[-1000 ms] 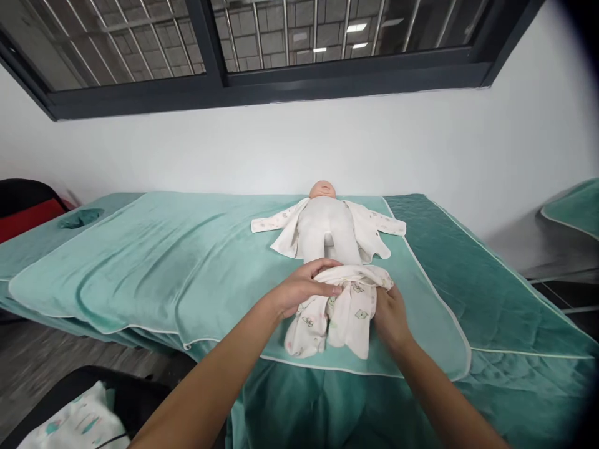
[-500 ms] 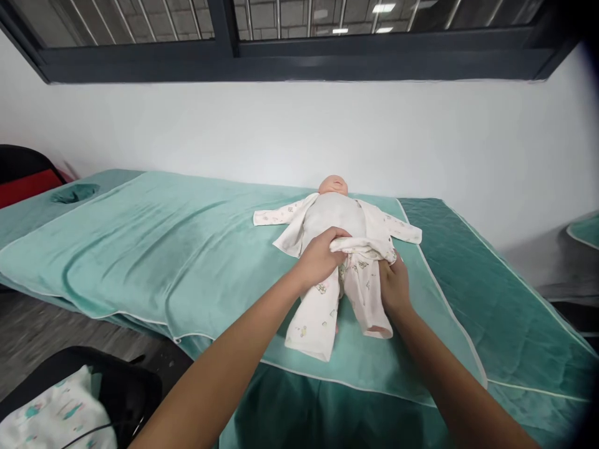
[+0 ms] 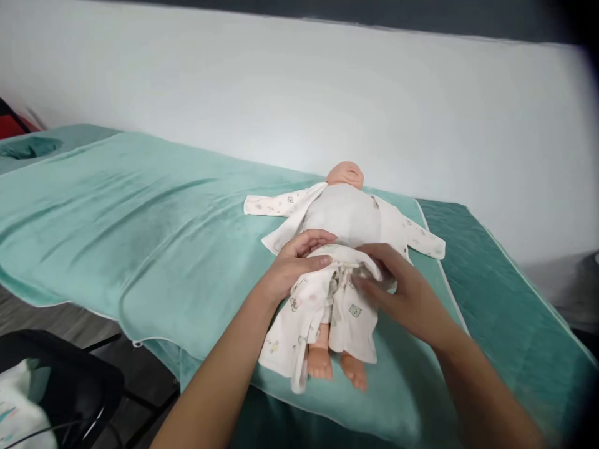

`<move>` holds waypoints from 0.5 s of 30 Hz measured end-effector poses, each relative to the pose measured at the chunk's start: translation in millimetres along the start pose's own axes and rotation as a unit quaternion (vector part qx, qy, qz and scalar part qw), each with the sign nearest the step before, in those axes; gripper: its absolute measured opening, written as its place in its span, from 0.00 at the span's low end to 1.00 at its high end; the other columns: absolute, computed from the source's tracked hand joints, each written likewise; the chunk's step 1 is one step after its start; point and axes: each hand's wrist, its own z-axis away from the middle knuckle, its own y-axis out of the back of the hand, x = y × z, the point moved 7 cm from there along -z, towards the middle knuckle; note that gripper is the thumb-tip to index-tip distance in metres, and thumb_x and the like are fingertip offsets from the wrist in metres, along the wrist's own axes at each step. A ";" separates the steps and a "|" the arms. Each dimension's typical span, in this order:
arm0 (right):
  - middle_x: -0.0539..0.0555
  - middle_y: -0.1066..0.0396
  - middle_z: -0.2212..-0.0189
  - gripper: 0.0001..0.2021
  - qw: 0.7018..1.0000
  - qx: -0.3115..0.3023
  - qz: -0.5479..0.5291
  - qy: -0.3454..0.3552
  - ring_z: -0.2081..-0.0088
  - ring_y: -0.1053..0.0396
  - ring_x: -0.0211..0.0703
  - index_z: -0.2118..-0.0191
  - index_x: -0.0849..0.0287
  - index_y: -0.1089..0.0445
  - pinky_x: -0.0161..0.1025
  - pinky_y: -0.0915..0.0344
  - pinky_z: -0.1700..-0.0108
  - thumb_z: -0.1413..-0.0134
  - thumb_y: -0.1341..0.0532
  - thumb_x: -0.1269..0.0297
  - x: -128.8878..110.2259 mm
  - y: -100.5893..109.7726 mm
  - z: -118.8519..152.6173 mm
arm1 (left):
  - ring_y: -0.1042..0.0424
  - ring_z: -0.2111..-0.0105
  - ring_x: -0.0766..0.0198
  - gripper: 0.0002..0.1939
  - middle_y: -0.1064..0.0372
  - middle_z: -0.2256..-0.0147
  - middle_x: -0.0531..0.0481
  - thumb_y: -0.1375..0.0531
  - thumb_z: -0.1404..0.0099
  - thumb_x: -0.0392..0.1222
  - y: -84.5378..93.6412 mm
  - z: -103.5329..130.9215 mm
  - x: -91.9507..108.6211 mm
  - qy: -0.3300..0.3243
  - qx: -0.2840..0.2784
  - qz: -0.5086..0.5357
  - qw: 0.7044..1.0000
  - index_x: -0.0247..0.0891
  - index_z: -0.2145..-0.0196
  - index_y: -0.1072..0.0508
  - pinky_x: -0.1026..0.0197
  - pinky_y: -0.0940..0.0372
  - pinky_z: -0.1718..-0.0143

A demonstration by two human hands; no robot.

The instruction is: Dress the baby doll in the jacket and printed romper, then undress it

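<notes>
A baby doll (image 3: 345,215) lies on its back with its head at the wall. Its white printed jacket (image 3: 393,227) hangs open, the sleeves spread to both sides. White baby pants (image 3: 354,310) with small animal prints lie over its lower body, and two bare feet (image 3: 320,363) stick out below. My left hand (image 3: 299,262) pinches the waistband at the left, thumb on top and fingers behind. At the right side of the waistband, my right hand (image 3: 397,287) holds the cloth between thumb and fingers; its thumb is slightly blurred.
A light green sheet (image 3: 187,262) covers the bed, with darker green bedding (image 3: 496,293) at the right. Behind stands a white wall (image 3: 281,93). At lower left, a black chair (image 3: 88,368) bears a white printed cloth (image 3: 21,405) and a cable.
My view has moved closer and tilted down. My right hand has shifted from beside the pants leg up to the waistband. The doll's feet now show below the pants.
</notes>
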 end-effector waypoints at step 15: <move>0.47 0.35 0.75 0.14 0.882 -0.128 -0.418 -0.176 0.74 0.37 0.37 0.69 0.58 0.34 0.34 0.40 0.74 0.54 0.29 0.59 27.5 -34.0 -54.8 | 0.28 0.58 0.61 0.31 0.28 0.56 0.48 0.27 0.50 0.38 -0.7 -1.1 -12.3 0.062 -0.061 0.011 0.996 0.43 0.48 0.29 0.63 0.35 0.59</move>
